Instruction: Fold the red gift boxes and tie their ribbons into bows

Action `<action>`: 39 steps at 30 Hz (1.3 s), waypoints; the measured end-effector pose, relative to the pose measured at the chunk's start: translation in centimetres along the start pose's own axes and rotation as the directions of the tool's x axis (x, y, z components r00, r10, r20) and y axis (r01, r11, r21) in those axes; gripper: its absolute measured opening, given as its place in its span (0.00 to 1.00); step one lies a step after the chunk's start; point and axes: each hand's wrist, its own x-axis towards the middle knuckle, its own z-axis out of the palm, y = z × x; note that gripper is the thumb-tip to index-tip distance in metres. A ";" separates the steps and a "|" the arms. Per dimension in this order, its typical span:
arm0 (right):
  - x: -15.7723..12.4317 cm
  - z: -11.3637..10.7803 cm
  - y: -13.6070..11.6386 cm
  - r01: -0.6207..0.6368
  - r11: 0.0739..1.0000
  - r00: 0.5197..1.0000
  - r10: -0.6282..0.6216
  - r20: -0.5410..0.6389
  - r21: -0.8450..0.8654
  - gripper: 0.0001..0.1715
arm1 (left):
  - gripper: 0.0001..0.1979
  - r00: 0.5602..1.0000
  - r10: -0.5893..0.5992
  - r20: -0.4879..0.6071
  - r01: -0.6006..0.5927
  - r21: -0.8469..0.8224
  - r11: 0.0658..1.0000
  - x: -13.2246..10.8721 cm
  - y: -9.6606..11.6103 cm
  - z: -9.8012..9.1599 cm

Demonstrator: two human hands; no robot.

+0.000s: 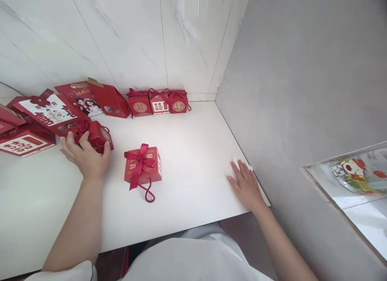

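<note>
My left hand (86, 154) reaches over a small red box (101, 138) with a ribbon, its fingers spread around the box's near side and top. A second red box (151, 164), tied with a crimson bow and with a cord loop toward me, rests on the white table (187, 152) to the right of that hand. Near the table's right edge, my right hand (246, 186) lies palm down with its fingers apart. Its fingertips touch a small piece of white tissue (242, 164).
Three small red boxes (159, 101) stand in a row against the tiled wall. Larger red gift bags and boxes (54, 111) crowd the back left. A grey wall (287, 91) borders the table's right edge.
</note>
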 end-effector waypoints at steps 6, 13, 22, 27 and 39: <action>1.4 -0.9 -5.0 0.359 0.928 0.928 -0.366 0.069 0.103 0.44 | 0.38 1.000 0.012 -0.003 -0.012 0.000 1.000 0.0 0.1 -0.2; 4.6 -0.5 -6.3 0.337 0.937 0.932 -0.345 0.106 0.090 0.38 | 0.38 1.000 0.004 0.001 -0.004 0.002 1.000 0.1 0.0 -0.4; 19.7 0.1 -0.7 -0.003 0.998 1.000 0.003 -0.002 0.055 0.44 | 0.34 1.000 0.013 0.006 -0.013 -0.001 1.000 0.1 0.8 -1.1; 23.9 0.1 -1.6 0.031 0.998 0.999 -0.029 -0.032 0.059 0.47 | 0.34 1.000 0.026 -0.013 -0.025 0.008 1.000 0.0 0.7 -0.9; 18.8 -0.5 -6.9 0.399 0.911 0.912 -0.406 0.059 0.105 0.44 | 0.34 1.000 0.017 -0.004 -0.017 -0.013 1.000 0.2 0.4 -0.8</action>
